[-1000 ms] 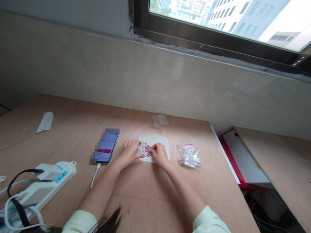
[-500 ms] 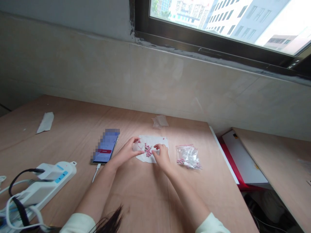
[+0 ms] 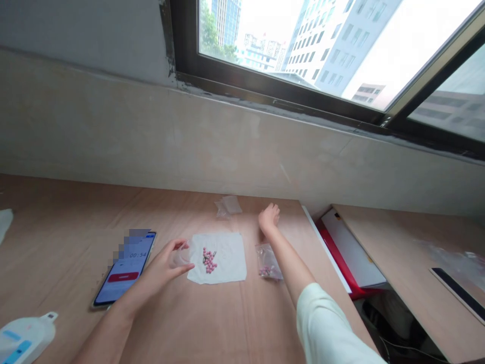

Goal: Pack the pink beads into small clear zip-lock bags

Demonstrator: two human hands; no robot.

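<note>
A white cloth [image 3: 227, 263] lies on the wooden table [image 3: 212, 323] with several pink beads [image 3: 208, 261] in a small heap on it. My left hand [image 3: 163, 268] is at the cloth's left edge, with thumb and fingers pinched on a small clear plastic piece [image 3: 181, 257]. My right hand [image 3: 269, 218] is stretched out far over the table, beyond a clear bag of pink beads [image 3: 266, 263]. Its fingers are loosely apart and nothing shows in them. Left of that hand lies a small empty clear bag [image 3: 227, 206].
A phone [image 3: 125, 270] with a lit screen lies left of the cloth. A white power strip [image 3: 22, 338] is at the lower left corner. A red and white folder [image 3: 348, 247] sits in the gap to a second table [image 3: 397, 253]. A tiled wall and a window rise behind.
My right hand left the beads and reached away to the far right of the cloth. My left hand drew back to the cloth's left edge. The view tilted up and to the right.
</note>
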